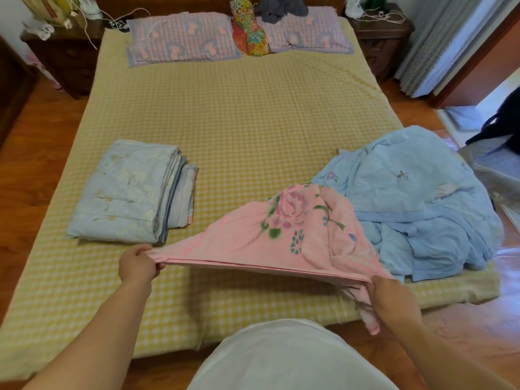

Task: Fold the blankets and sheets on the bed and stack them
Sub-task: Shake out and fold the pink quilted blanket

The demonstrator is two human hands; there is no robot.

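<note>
The person stands at the foot of the bed [253, 108], which is covered in a yellow checked sheet, and holds a pink floral blanket [270, 235] stretched between both hands. The left hand [138, 266] has its fingers curled tight round one gathered corner of layered edges. The right hand [394, 302] grips the other end of the same edge, fingers closed over the cloth, with a loose tail of pink hanging below it. Between the hands the edge runs taut and lifted off the mattress (several layers show along it, so the blanket seems already doubled at least once). Its far part lies slack, rising onto and touching the light blue quilt [416, 204], which sits crumpled and unfolded at the bed's right near corner.

To the left, near the left hand but apart from it, lies a folded pale blue floral quilt [118, 192] with a thinner folded sheet [184, 198] tucked just beside it.

By the look of things, one part of the task is done, the pink blanket is mid-fold, and the blue quilt waits. The next move probably calls for pulling the pink blanket clear of the blue heap, laying it flat on the open checked area with the edges kept matched, then bringing one end over the other. The slack far end may drag the blue quilt along if it is pulled quickly.
</note>
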